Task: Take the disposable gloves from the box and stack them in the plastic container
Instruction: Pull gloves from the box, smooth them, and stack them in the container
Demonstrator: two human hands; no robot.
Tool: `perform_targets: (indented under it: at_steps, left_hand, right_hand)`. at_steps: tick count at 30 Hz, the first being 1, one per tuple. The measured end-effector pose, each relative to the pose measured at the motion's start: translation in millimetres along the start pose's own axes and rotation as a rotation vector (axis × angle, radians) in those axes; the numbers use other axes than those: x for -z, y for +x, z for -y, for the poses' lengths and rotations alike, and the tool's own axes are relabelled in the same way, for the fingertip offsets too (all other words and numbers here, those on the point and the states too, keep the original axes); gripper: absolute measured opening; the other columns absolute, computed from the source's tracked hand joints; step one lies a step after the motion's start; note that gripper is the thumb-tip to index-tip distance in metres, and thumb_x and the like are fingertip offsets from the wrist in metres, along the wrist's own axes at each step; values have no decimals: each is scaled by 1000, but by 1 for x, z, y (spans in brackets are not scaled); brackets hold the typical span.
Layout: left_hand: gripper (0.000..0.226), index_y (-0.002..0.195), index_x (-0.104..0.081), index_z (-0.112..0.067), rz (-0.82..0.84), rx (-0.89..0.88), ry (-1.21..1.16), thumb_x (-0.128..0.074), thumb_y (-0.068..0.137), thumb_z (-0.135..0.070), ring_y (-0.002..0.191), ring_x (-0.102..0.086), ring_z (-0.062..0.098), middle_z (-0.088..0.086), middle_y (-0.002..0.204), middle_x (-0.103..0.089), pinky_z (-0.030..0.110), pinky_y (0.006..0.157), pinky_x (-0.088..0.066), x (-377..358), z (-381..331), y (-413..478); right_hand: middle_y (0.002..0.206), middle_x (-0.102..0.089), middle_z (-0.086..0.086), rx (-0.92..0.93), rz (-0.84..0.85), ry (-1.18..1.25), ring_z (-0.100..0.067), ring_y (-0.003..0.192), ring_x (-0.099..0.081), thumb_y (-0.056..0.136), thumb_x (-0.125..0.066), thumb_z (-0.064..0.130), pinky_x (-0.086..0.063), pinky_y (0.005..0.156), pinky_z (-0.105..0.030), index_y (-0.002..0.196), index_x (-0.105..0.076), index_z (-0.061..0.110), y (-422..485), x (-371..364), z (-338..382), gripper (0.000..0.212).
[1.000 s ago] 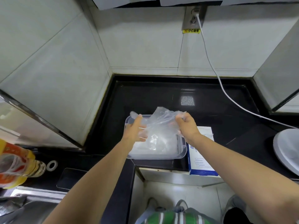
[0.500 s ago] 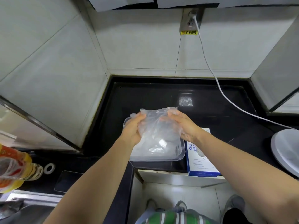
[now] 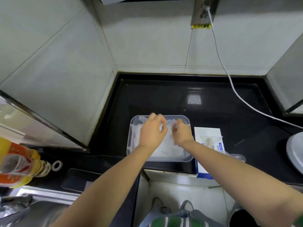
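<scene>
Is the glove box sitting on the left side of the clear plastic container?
No, the glove box lies on the black counter just to the right of the plastic container.

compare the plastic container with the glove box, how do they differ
The plastic container is clear and open-topped; the glove box is white and blue card. The container is wider, the box narrower. The left hand and right hand hold a glove in the container; neither touches the box. Both sit side by side on the black counter.
</scene>
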State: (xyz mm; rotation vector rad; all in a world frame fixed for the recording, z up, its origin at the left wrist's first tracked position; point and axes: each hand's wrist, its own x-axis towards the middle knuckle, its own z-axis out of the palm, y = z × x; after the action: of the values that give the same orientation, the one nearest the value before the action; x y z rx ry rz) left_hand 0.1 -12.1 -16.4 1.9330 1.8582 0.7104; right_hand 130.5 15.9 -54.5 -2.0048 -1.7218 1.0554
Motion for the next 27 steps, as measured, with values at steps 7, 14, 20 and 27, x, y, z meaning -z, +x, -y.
perform_targets:
  at_steps: [7,14,20,27]
  left_hand:
    - [76,152,-20,-27,640,282,343,-55,91,-56,136,-35,35,14,156,-19,42,107,-38,-55,38,-3]
    - [91,153,-9,-31,694,197,400,-64,85,-54,146,-14,37,14,160,-9,46,115,-28,-64,55,3]
    - [102,152,-2,-34,693,176,415,-71,79,-51,145,-10,31,9,156,-11,43,114,-24,-64,68,1]
    - [120,151,9,-36,770,206,400,-78,70,-52,148,-3,29,5,159,5,42,114,-27,-62,74,4]
  right_hand:
    - [111,-61,-15,18,33,-142,-32,90,-64,96,-48,4,-56,73,-43,125,-44,8,1,5,-5,30]
    - [95,-60,-1,466,-79,-86,-13,76,-56,87,-58,2,-46,77,-28,100,-64,12,3,5,9,17]
    - [130,-58,-11,52,423,-586,-25,119,-56,98,-50,7,-45,96,-29,132,-52,6,10,-16,-1,34]
    - [136,-52,-16,-14,467,-749,-30,120,-56,97,-52,12,-50,95,-36,155,2,4,23,-39,-19,80]
